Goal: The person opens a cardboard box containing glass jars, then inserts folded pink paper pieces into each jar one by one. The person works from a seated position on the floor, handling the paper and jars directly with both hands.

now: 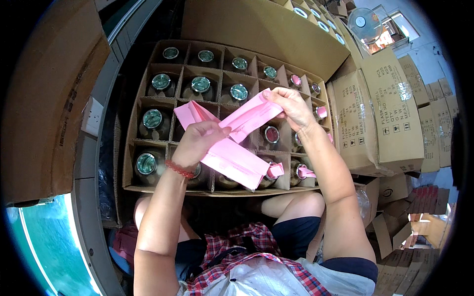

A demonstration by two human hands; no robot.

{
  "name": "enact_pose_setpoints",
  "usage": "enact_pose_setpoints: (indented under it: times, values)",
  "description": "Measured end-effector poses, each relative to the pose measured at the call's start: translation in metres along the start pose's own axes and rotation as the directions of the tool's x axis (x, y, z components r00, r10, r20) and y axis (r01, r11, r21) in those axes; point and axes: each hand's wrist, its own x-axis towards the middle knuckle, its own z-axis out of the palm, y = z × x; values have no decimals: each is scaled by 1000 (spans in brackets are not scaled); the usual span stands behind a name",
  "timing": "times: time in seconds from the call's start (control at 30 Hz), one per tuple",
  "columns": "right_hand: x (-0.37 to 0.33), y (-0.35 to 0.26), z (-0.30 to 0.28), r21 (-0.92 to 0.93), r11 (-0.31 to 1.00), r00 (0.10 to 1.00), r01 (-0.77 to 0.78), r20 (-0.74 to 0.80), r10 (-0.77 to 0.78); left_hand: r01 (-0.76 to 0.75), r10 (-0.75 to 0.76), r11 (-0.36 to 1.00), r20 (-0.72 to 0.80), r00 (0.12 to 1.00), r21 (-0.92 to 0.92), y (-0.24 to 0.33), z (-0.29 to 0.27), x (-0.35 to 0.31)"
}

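Observation:
My left hand (196, 143) is closed on several long pink paper strips (238, 164), which fan out to both sides of it. Between thumb and fingers my right hand (296, 106) pinches the upper end of one folded pink strip (253, 114), drawn out taut from the left hand. Both hands are above a divided cardboard carton (232, 193). Glass flasks (201, 84) with silvery rims stand upright in its cells. Pink paper pokes out of some mouths on the right side, as at one flask (302, 171) near the front. The hands and strips hide several middle cells.
A second carton (266, 34) with white-rimmed flasks stands behind. Closed brown boxes (368, 118) are stacked on the right, with a fan (364, 24) beyond. On the left are a tall cardboard sheet (54, 98) and a grey cabinet edge (89, 237). My knees touch the carton's near side.

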Motion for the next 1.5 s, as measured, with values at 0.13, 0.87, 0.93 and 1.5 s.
enact_pose_setpoints:
  times: [0.13,0.87,0.93,1.5]
  values:
    - [3,4,14,19,989,983,146,-114,-143,51,-51,994,5,999,-96,10,5,-3]
    - [11,-3,-44,-143,970,937,195,-266,-227,89,-96,984,-36,995,-154,9,-1,-3]
    - [20,-7,-65,-238,954,910,183,-325,-256,109,-122,985,-94,988,-133,10,-2,-2]
    - [138,33,-123,-992,-119,921,-30,18,-390,92,-131,978,-207,970,-187,1,-11,9]
